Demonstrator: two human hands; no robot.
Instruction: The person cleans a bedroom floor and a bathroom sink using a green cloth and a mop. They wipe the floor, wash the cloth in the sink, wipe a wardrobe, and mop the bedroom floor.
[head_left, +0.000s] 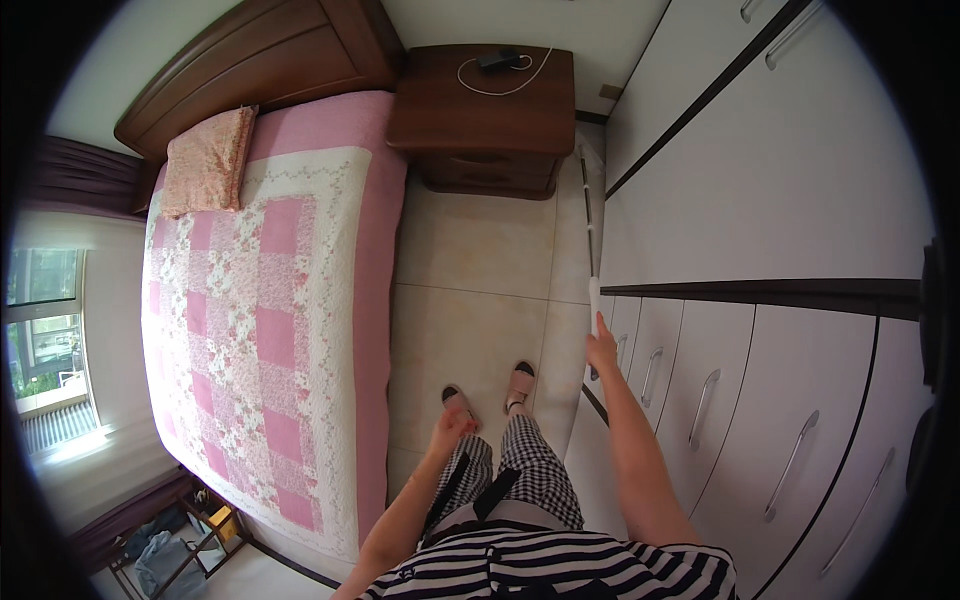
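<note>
My right hand (602, 349) grips the pale handle of a long pole (590, 240), its index finger laid along it. From the hand the pole runs forward beside the white cabinets to the gap at the right of the wooden nightstand (480, 112). A pale, partly see-through head seems to sit at its far end; its kind is unclear. My left hand (451, 429) hangs above my left slipper (459, 405) with fingers loosely bent, and nothing shows in it.
On my left stands a bed with a pink patchwork quilt (281, 337) and a folded floral pillow (206, 161). A black adapter (499, 60) with a white cable lies on the nightstand. White cabinets (750, 187) line my right. A rack (202, 540) holding clothes is at lower left.
</note>
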